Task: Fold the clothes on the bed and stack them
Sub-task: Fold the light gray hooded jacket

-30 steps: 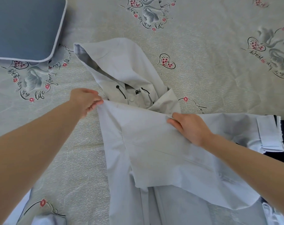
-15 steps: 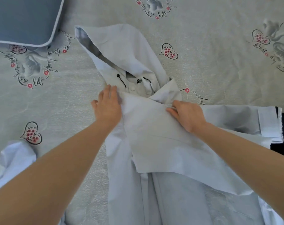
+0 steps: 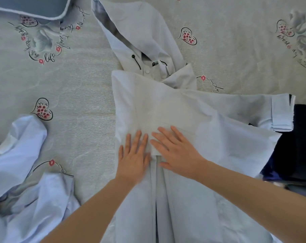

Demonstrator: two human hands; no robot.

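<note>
A pale grey hooded jacket [image 3: 166,106] lies flat on the bed, hood pointing away from me, black drawcords at the collar. One sleeve is folded across its chest; the other sleeve's cuff [image 3: 281,113] reaches out to the right. My left hand [image 3: 133,155] lies flat on the jacket's front, fingers straight. My right hand [image 3: 176,151] presses flat beside it on the lower edge of the folded sleeve. The two hands almost touch.
The bed sheet [image 3: 78,85] is pale with heart and swan prints. A crumpled light blue garment [image 3: 20,172] lies at the lower left. Dark navy clothing [image 3: 295,146] sits at the right edge. A blue cushion [image 3: 26,6] is at the top left.
Both hands slid from the sleeve's upper edge near the collar down toward me, and now lie flat at the jacket's middle. The camera tilted lower.
</note>
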